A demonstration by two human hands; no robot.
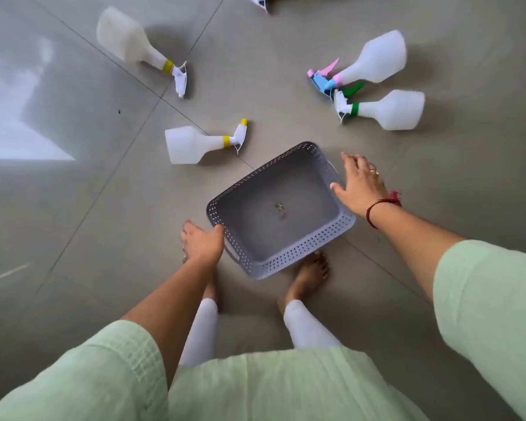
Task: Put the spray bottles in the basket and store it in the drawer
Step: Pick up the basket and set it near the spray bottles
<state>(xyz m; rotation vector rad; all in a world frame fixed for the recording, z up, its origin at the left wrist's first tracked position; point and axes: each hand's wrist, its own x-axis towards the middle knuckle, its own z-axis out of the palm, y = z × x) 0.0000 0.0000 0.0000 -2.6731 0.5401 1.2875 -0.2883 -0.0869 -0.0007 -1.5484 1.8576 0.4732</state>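
A grey perforated basket (298,258) with nothing in it is just above the tiled floor in front of my feet. My left hand (202,243) grips its near-left corner by the handle. My right hand (359,183) rests spread against its right rim, fingers apart. Several white spray bottles lie on their sides around it: one with a yellow collar (192,144) just beyond the basket, another yellow-collared one (134,44) far left, a pink-and-blue nozzle bottle (374,60) and a green-collared bottle (392,109) at the right.
Part of another spray head (260,1) shows at the top edge. My bare feet (308,276) stand just under the basket's near side. A bright window reflection (19,123) lies on the grey floor tiles at the left.
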